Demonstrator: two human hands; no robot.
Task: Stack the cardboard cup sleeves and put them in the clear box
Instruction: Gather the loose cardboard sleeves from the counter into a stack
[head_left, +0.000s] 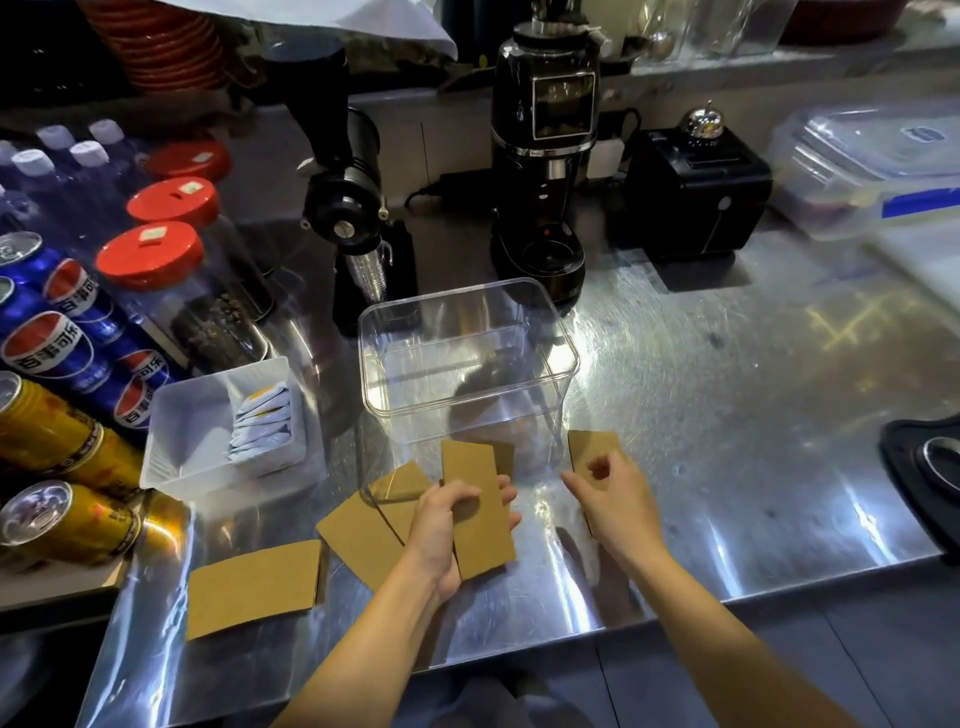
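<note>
- Near edge of the steel counter (727, 415), left part: one flat cardboard cup sleeve (253, 587) lies alone. Two more loose sleeves (371, 525) overlap just beyond it, toward the middle.
- Left hand (452, 525): forearm extends from the near edge, palm turned inward, fingers (506, 486) curled around a held sleeve (478, 512). The sleeve stands tilted, long axis pointing away from the near edge, clamped between thumb and fingers.
- Right hand (615, 501): knuckles up, fingers bent and closed on the near end of another sleeve (592, 449); its far end protrudes beyond the hand. Whether it rests on the counter cannot be determined.
- Clear box (470, 358): upright, open-topped, directly beyond both hands, with nothing inside.
- Left of the box: white tray (171, 447) holding sachets (262, 423).
- Left edge: soda cans (57, 358), red-lidded jars (156, 260).
- Far edge: two black coffee grinders (543, 150).
</note>
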